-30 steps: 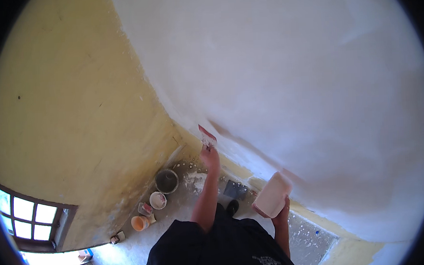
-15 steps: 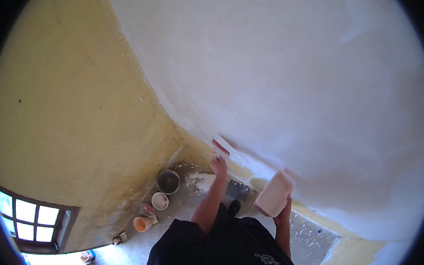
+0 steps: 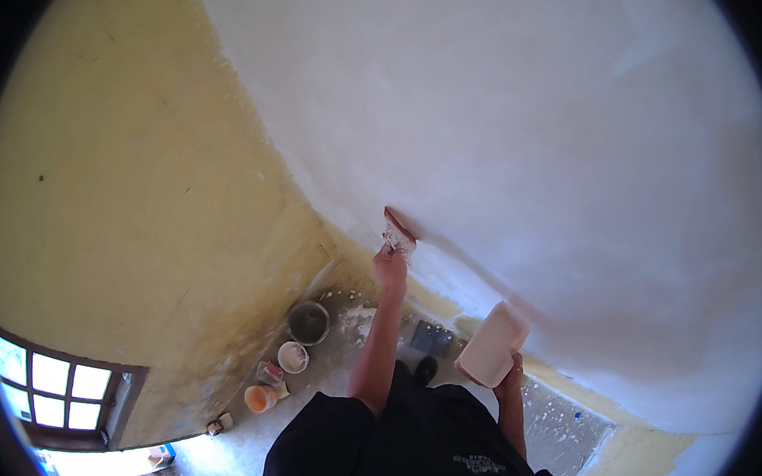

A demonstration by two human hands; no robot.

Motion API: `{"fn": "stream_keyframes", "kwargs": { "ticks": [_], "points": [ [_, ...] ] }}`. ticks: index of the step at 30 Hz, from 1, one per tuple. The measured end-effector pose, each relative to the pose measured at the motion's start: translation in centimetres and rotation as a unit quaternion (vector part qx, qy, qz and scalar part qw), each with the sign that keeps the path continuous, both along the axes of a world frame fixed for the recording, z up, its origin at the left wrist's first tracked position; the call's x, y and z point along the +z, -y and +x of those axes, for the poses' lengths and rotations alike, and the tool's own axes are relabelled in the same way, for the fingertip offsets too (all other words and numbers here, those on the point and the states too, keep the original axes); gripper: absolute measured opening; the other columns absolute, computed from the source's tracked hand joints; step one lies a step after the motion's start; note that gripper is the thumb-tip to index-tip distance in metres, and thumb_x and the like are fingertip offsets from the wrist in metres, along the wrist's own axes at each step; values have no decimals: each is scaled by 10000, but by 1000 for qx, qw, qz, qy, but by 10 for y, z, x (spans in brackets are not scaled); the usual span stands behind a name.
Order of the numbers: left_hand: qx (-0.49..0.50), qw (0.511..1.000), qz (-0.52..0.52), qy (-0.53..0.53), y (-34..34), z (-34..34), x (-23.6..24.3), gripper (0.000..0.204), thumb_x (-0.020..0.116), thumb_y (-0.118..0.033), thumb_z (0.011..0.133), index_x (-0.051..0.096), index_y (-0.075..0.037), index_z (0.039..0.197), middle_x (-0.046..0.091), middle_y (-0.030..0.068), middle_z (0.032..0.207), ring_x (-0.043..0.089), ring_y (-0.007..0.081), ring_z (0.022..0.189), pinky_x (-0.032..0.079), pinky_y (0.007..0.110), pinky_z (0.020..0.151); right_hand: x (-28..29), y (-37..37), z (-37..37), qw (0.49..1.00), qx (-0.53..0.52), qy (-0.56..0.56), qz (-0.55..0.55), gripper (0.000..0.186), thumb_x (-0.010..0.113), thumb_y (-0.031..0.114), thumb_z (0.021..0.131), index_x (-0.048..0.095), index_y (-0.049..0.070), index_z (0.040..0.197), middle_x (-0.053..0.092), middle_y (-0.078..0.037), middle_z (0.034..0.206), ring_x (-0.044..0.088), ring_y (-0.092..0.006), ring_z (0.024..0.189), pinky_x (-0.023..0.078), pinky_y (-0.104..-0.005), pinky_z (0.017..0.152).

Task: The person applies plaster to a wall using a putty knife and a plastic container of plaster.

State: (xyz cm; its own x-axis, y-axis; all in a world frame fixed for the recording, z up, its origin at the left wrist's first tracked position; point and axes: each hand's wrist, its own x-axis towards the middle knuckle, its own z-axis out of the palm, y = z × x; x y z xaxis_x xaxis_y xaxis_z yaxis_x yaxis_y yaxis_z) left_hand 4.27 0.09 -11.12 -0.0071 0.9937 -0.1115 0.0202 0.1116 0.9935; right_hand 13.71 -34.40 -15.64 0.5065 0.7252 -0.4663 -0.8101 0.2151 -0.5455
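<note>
My left hand (image 3: 390, 269) is closed around a putty knife (image 3: 400, 227) with a wide reddish blade. Pale filler is smeared on the knife near my fingers. The blade's edge lies against the white-coated wall (image 3: 523, 144), close to its lower left border. Lower and to the right, my right hand (image 3: 510, 376) grips a pale pinkish rectangular board (image 3: 493, 344) by its near right side. The board is tilted in front of the wall's foot, and my fingers behind it are partly hidden.
A yellow wall (image 3: 137, 182) meets the white one at a corner on the left. Along its foot stand a dark bucket (image 3: 309, 323), a white bucket (image 3: 292, 357) and an orange container (image 3: 258, 399). White spatter marks the floor. A barred window (image 3: 57, 384) is at lower left.
My left hand and the putty knife have moved up along the white wall. My right hand and the board have stayed nearly in place, the board shifting slightly left.
</note>
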Motion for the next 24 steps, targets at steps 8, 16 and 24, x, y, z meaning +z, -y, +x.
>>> {"fn": "stream_keyframes", "kwargs": {
  "ticks": [8,16,24],
  "points": [
    [-61,975,-77,201,13,-27,-5,172,562,-35,880,658,54,992,647,22,794,538,84,698,429,250,641,10,-20,1,999,11,-1,-43,560,459,448,920,442,38,1302,570,-126,1207,575,-281,1106,472,-421,958],
    [55,950,158,-264,25,25,-68,344,525,-32,835,589,41,1165,618,250,728,618,367,648,465,431,575,16,-26,-12,1000,7,-9,5,573,432,466,908,434,70,1322,571,-113,1205,569,-275,1106,466,-429,954],
    [-117,974,112,-159,159,29,-78,184,532,-41,834,633,40,965,565,275,699,587,444,671,452,450,590,6,7,0,998,-65,-11,3,528,357,416,945,409,70,1340,542,-110,1248,553,-273,1133,449,-429,968]
  ]
}}
